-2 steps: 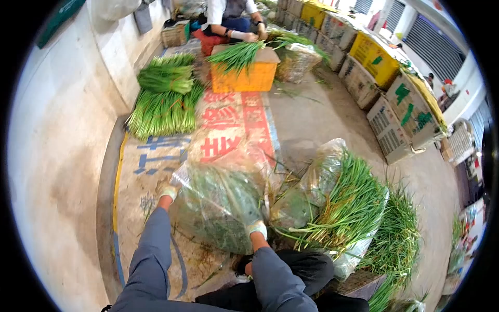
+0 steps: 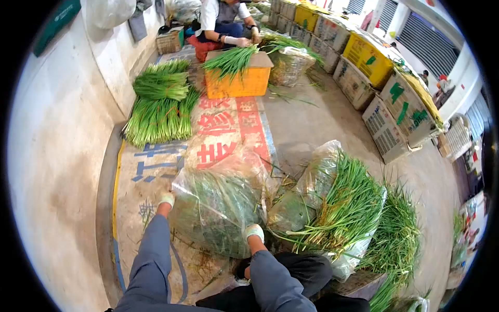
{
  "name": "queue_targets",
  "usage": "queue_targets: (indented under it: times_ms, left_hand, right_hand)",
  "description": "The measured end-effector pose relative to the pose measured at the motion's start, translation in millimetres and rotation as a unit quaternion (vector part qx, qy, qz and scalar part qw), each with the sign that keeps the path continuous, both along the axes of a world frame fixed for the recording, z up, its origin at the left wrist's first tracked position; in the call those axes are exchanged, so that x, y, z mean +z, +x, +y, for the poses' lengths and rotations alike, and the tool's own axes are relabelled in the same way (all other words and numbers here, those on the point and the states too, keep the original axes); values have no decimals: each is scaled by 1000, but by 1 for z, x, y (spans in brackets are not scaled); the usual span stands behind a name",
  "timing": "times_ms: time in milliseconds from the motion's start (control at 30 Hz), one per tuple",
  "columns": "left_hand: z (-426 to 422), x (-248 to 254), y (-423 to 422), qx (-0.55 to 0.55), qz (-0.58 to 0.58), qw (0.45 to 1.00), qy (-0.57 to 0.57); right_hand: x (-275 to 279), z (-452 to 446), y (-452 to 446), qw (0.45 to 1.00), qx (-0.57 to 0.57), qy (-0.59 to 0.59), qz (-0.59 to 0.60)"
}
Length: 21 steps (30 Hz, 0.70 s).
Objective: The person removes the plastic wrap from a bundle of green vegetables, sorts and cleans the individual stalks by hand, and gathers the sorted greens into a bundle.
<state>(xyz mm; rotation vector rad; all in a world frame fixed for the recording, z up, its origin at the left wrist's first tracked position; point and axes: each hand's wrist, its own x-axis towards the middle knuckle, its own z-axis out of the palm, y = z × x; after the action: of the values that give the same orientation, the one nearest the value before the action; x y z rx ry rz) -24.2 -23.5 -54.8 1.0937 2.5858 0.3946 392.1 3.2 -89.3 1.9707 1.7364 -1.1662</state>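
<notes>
A large clear plastic bag (image 2: 215, 208) with greens inside lies on the floor mat in front of me. At its left edge is my left hand (image 2: 167, 198), in a pale glove, its fingers closed on the plastic. My right hand (image 2: 254, 232), gloved too, is closed at the bag's lower right side. To the right of the bag, a loose heap of long green stalks (image 2: 345, 200) rests on plastic sheeting, with another pile of greens (image 2: 397, 234) beyond it.
A co-worker (image 2: 226, 26) sits behind an orange crate (image 2: 236, 83) topped with greens. Bundled greens (image 2: 161, 117) lie by the left wall (image 2: 62, 156). White boxes (image 2: 387, 130) and a yellow box (image 2: 366, 60) line the right side.
The view has shifted slightly. My left hand sits a little lower beside the bag's edge, and the co-worker's hands have moved slightly over the crate.
</notes>
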Motion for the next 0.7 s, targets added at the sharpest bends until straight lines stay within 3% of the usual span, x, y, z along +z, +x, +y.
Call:
queue_targets:
  times_ms: [33, 67, 167, 267, 333, 400, 467, 567, 633, 700]
  left_hand:
    - [64, -31, -1, 21, -40, 991, 129]
    - [48, -27, 4, 18, -39, 991, 125]
    - [-3, 13, 13, -17, -35, 992, 122]
    - [-27, 52, 6, 12, -30, 946, 322]
    - [-36, 70, -6, -8, -25, 942, 335]
    - [-47, 120, 5, -18, 6, 950, 312]
    - [-37, 168, 29, -20, 17, 932, 361]
    - [-29, 220, 32, -23, 18, 911, 412]
    - [-31, 241, 33, -23, 9, 910, 415]
    - [-31, 260, 33, -50, -1, 864, 501]
  right_hand:
    - [43, 67, 6, 1000, -9, 10, -13]
    - [45, 56, 9, 1000, -15, -12, -5]
    - [68, 29, 6, 999, -18, -47, 12]
    - [113, 30, 3, 1000, -4, -12, 14]
    - [153, 26, 6, 1000, 1, 23, 9]
    - [201, 24, 7, 991, -75, 104, 30]
    - [199, 40, 25, 966, -56, 237, 82]
    - [288, 29, 66, 886, -230, 333, 225]
    - [286, 33, 92, 834, -230, 424, 268]
    - [318, 30, 101, 810, -267, 397, 340]
